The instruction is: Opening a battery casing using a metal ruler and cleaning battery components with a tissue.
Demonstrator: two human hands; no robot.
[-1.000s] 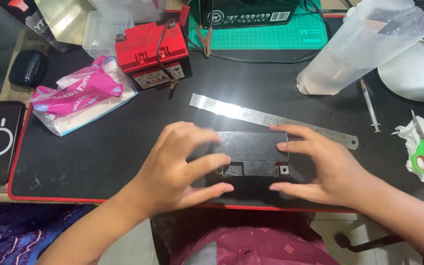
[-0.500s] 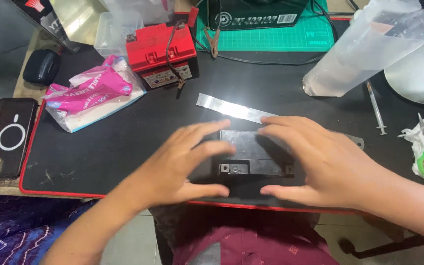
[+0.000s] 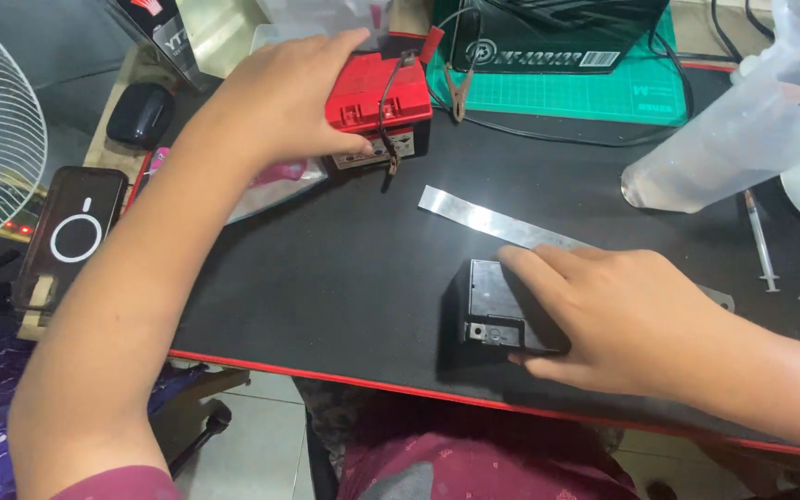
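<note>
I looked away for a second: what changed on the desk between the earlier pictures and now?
The left hand let go of the black box and reached up and left onto the red battery. The right hand stayed on the black box; the steel ruler lies as before.
</note>
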